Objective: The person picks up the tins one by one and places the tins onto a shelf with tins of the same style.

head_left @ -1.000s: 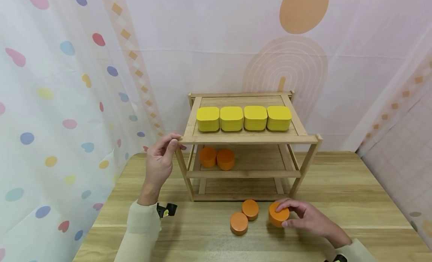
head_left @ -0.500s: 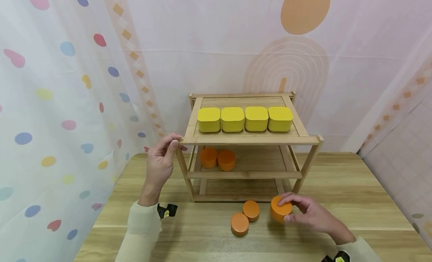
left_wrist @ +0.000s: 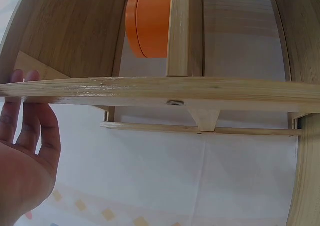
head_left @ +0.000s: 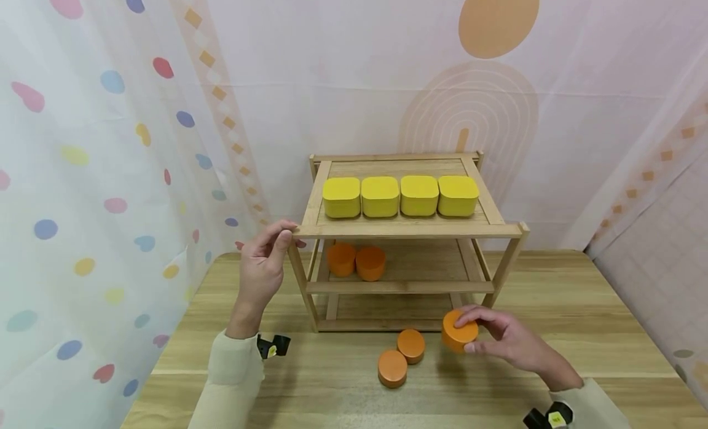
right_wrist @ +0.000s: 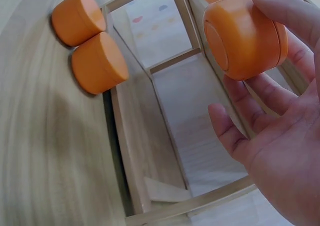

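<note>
My right hand [head_left: 511, 340] grips a round orange tin [head_left: 460, 332] between thumb and fingers, raised off the table in front of the wooden rack's right side. In the right wrist view the tin [right_wrist: 245, 38] is tilted, its base turned toward the camera. My left hand [head_left: 264, 263] holds the front left corner of the wooden rack [head_left: 409, 230], fingers round the top rail in the left wrist view. Two more orange tins, one [head_left: 411, 345] behind the other [head_left: 393, 368], stand close together on the table. Another two orange tins [head_left: 370, 263] sit at the left of the middle shelf.
Several yellow rounded-square tins [head_left: 380, 196] stand in a row on the top shelf. The rack's bottom shelf [head_left: 395, 310] lies low, just behind the loose tins. A patterned curtain [head_left: 354, 97] hangs behind the wood-grain table [head_left: 310, 380].
My right hand has lifted the orange tin and carried it slightly toward the rack. My left hand stays at the rack's corner.
</note>
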`<move>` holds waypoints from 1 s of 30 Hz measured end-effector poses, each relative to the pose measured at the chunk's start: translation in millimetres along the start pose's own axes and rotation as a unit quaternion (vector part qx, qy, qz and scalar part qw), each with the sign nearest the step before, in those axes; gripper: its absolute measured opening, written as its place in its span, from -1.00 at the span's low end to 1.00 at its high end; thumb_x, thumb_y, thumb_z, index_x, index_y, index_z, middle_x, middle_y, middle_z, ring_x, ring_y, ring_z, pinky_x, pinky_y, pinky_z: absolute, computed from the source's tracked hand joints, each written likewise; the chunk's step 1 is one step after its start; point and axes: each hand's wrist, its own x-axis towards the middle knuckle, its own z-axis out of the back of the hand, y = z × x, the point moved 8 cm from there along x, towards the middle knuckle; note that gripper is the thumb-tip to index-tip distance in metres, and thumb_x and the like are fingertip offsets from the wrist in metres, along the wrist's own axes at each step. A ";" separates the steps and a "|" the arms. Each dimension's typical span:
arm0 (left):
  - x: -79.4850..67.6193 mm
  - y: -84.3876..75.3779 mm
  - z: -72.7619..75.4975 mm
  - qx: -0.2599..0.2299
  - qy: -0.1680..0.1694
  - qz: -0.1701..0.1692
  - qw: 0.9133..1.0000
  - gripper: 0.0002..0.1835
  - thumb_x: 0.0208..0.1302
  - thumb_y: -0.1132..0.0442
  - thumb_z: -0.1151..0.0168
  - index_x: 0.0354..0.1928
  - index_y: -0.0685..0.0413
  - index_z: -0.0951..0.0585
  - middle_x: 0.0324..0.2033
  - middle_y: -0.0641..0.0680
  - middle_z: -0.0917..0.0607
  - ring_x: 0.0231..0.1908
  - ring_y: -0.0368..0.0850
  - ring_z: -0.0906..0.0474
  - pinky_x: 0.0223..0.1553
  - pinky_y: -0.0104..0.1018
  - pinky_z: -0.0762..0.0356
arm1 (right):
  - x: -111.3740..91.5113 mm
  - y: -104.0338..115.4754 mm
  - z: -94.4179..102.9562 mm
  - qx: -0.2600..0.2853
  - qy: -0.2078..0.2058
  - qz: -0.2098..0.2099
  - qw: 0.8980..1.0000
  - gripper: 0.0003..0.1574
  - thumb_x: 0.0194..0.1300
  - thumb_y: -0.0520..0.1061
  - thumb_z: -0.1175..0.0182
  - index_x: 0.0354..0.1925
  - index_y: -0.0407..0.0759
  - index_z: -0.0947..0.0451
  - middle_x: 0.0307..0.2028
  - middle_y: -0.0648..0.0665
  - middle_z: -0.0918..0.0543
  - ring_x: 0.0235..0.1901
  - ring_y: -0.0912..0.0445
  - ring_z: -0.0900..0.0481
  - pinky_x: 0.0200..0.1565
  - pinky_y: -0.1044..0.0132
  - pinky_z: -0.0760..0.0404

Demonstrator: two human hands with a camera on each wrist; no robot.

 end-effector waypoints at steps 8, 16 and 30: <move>-0.9 1.0 0.9 0.006 -0.001 0.002 1.000 -0.79 0.45 0.43 -0.06 -0.07 0.52 -0.55 -0.15 -0.08 -0.71 -0.31 -0.24 -0.67 -0.12 -0.44 -0.63 | 10.2 9.3 -0.3 0.000 -0.002 0.004 1.000 -0.54 0.23 -0.51 -0.20 0.06 -0.19 -0.54 0.19 0.04 -0.56 0.25 0.23 -0.44 0.27 0.47 -0.39; -0.9 2.2 1.4 0.015 0.001 0.002 1.000 -0.77 0.46 0.39 -0.07 -0.07 0.53 -0.53 -0.14 -0.09 -0.72 -0.31 -0.23 -0.68 -0.08 -0.40 -0.64 | 18.4 13.1 1.1 -0.005 -0.007 0.013 1.000 -0.53 0.21 -0.51 -0.22 0.05 -0.21 -0.54 0.22 0.08 -0.53 0.24 0.24 -0.46 0.24 0.46 -0.42; -0.4 1.1 1.2 0.013 0.002 -0.004 1.000 -0.78 0.46 0.41 -0.06 -0.08 0.54 -0.53 -0.13 -0.09 -0.72 -0.31 -0.23 -0.68 -0.10 -0.40 -0.65 | 24.9 20.6 -0.6 -0.006 0.013 0.052 0.999 -0.51 0.21 -0.54 -0.21 0.07 -0.23 -0.54 0.22 0.00 -0.53 0.22 0.20 -0.48 0.26 0.46 -0.41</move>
